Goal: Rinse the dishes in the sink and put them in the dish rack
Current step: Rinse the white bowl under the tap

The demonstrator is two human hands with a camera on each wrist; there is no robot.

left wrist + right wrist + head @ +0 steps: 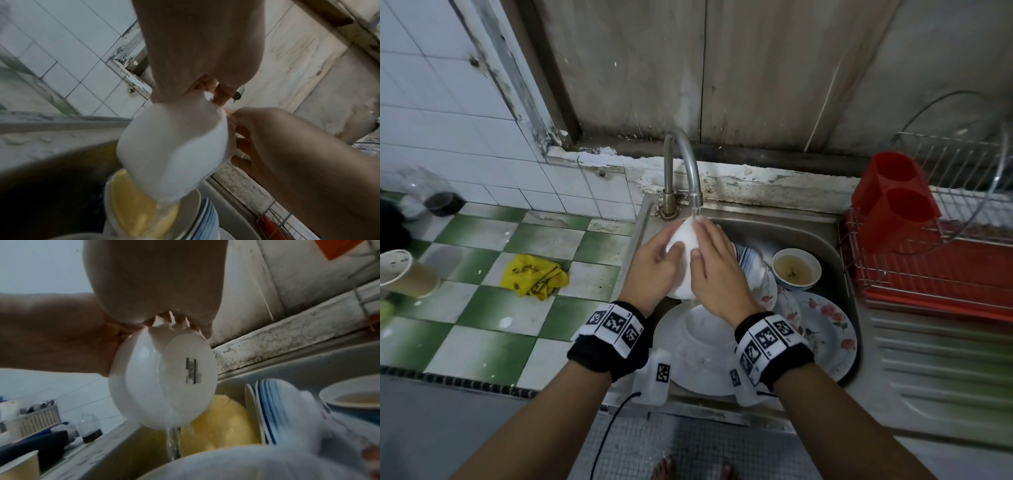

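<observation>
The rinsing step is being carried out in the sink, at the centre of the head view, under the tap. The dish rack is waiting at the right edge, holding no dishes that can be seen. A white bowl is being grasped on its side by the left hand and rubbed by the flatter right hand; water is streaming off its glossy underside. Next, judging from this, it is to be carried right and racked with a firm grip, being wet.
</observation>
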